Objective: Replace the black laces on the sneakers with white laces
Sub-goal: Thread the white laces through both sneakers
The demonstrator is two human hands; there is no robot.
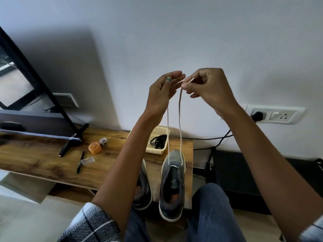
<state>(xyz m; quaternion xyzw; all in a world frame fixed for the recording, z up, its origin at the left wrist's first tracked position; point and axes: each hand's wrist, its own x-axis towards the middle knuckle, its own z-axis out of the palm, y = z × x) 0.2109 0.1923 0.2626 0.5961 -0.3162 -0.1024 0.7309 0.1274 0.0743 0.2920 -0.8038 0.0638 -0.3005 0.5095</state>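
Observation:
Two grey sneakers stand on the wooden table (43, 159): the right sneaker (172, 186) in full view, the left sneaker (144, 189) partly hidden behind my left forearm. A white lace (180, 123) passes through the lowest eyelets of the right sneaker, and both of its ends rise straight up. My left hand (161, 91) pinches one end and my right hand (208, 88) pinches the other, held together high above the shoe. Black laces (158, 141) lie coiled in a cream plastic basket (155, 150) behind the sneakers.
On the table's left stand a TV (26, 84) on its black stand, an orange round container (94, 148), a small tape roll (103, 141), a black pen (80, 162) and a clear cap (87, 161). A wall socket (276, 116) with cables is at right.

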